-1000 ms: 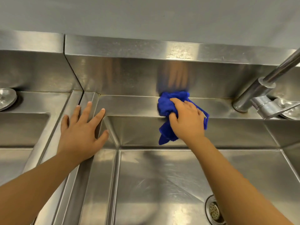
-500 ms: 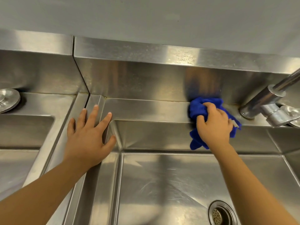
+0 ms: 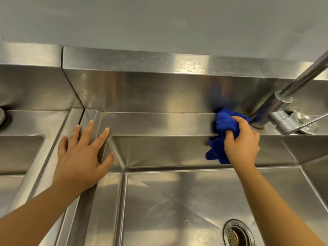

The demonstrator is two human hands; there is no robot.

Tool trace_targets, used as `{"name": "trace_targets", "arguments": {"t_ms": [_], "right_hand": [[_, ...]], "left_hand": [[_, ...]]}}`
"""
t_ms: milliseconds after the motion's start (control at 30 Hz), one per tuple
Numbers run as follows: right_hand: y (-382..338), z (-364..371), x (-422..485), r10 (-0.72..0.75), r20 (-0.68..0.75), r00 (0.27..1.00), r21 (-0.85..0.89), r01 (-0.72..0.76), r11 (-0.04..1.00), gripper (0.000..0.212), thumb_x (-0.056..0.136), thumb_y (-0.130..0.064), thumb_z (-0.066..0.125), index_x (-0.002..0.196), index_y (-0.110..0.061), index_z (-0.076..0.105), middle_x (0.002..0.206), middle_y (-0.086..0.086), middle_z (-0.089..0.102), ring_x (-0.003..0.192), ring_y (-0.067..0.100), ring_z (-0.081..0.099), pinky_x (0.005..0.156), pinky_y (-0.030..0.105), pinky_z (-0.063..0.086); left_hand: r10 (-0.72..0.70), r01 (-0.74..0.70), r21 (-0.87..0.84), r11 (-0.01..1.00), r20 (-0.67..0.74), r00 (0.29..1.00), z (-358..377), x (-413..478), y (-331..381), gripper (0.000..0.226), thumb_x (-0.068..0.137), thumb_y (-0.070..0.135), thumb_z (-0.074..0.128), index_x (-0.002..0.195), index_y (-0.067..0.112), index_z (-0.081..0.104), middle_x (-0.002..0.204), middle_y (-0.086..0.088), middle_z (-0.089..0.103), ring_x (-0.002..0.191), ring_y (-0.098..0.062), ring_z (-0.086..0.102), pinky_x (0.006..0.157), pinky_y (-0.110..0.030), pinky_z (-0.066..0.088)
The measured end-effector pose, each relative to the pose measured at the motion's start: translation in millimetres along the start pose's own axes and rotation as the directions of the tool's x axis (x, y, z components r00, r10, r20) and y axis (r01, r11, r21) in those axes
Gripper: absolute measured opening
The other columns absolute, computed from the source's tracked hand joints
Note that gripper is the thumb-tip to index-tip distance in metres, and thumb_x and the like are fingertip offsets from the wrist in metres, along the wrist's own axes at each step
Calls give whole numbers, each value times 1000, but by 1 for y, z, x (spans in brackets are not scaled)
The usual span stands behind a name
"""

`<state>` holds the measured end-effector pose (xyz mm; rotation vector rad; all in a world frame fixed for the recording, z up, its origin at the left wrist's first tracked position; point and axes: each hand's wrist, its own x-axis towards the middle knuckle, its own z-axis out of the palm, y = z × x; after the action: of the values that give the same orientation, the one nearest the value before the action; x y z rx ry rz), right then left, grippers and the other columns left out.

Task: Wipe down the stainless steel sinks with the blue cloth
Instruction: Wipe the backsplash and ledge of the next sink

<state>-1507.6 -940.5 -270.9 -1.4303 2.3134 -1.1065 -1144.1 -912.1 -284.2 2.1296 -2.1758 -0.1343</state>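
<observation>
My right hand [image 3: 244,142] grips a bunched blue cloth [image 3: 222,124] and presses it on the back ledge of the middle stainless steel sink [image 3: 159,124], close to the faucet base. Part of the cloth hangs down over the basin's rear wall. My left hand [image 3: 81,157] lies flat, fingers spread, on the rim between this sink and the one to the left [image 3: 19,151]. It holds nothing.
A chrome faucet [image 3: 276,103] with a lever handle [image 3: 298,121] rises at the right, just beyond the cloth. A round drain strainer [image 3: 237,234] sits in the basin floor at lower right. A steel backsplash [image 3: 150,89] runs along the back under a grey wall.
My right hand has slid the cloth rightward along the back ledge, from its middle to beside the faucet base. My left hand has stayed on the dividing rim.
</observation>
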Motion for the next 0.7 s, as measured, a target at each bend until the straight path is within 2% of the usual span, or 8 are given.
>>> {"name": "trace_targets", "arguments": {"t_ms": [67, 133, 233, 300, 467, 533, 600, 700], "right_hand": [[-22, -4, 3, -72, -95, 993, 137, 84, 987, 35, 90, -20, 46, 122, -32, 53, 112, -7, 60, 114, 30, 49, 96, 59, 40], [-51, -9, 8, -154, -207, 966, 221, 200, 955, 38, 88, -22, 43, 124, -29, 53, 111, -7, 61, 110, 28, 53, 92, 57, 44], [-93, -14, 19, -254, -347, 903, 252, 350, 902, 42, 89, -18, 43, 130, -20, 52, 118, -5, 59, 113, 25, 52, 95, 52, 42], [-113, -10, 29, -289, -374, 881, 228, 389, 893, 43, 91, -16, 43, 134, -19, 49, 122, -8, 55, 117, 21, 48, 99, 46, 38], [-137, 34, 35, -250, -348, 904, 118, 306, 944, 49, 91, -15, 49, 139, -22, 46, 143, -1, 48, 138, 25, 32, 109, 53, 26], [-156, 50, 24, -329, -299, 896, 69, 364, 929, 51, 87, -14, 52, 138, -24, 49, 145, -3, 47, 139, 25, 30, 107, 51, 21], [-181, 66, 8, -499, -211, 840, 15, 513, 858, 54, 82, -20, 56, 135, -26, 52, 144, -3, 49, 137, 25, 33, 104, 47, 22], [-201, 80, 1, -707, -86, 702, -58, 705, 707, 56, 79, -29, 63, 134, -23, 54, 140, 1, 53, 131, 28, 43, 98, 48, 30]], "left_hand": [[4, -4, 8, 1000, -2, 1000, 1, -1, -1, 79, 77, 68, 21, 148, 34, 33, 159, -7, 22, 146, -35, 15, 113, -59, 15], [7, -7, 14, 1000, 2, 1000, 1, -2, -2, 77, 79, 67, 24, 147, 33, 37, 157, -8, 26, 144, -36, 19, 111, -60, 19], [6, -6, 13, 1000, -1, 1000, 2, -2, -2, 75, 79, 65, 26, 146, 33, 39, 156, -9, 28, 143, -37, 21, 110, -61, 21], [4, -4, 13, 1000, -5, 1000, 2, -2, -2, 75, 79, 65, 26, 146, 33, 38, 156, -9, 28, 143, -37, 21, 111, -61, 20], [20, -20, 37, 999, -21, 1000, 5, -2, -2, 73, 79, 61, 31, 144, 30, 43, 154, -12, 33, 140, -40, 26, 107, -63, 24], [21, -19, 43, 999, -38, 999, 6, -2, -2, 72, 79, 60, 32, 143, 29, 45, 153, -13, 34, 138, -41, 28, 105, -64, 26], [26, -25, 35, 999, -37, 999, 6, -1, -3, 72, 80, 61, 31, 144, 30, 43, 154, -12, 32, 140, -40, 27, 106, -63, 24], [19, -17, 33, 999, -47, 999, 5, -2, -2, 72, 79, 60, 31, 143, 30, 44, 154, -12, 33, 139, -40, 29, 106, -62, 24]]}}
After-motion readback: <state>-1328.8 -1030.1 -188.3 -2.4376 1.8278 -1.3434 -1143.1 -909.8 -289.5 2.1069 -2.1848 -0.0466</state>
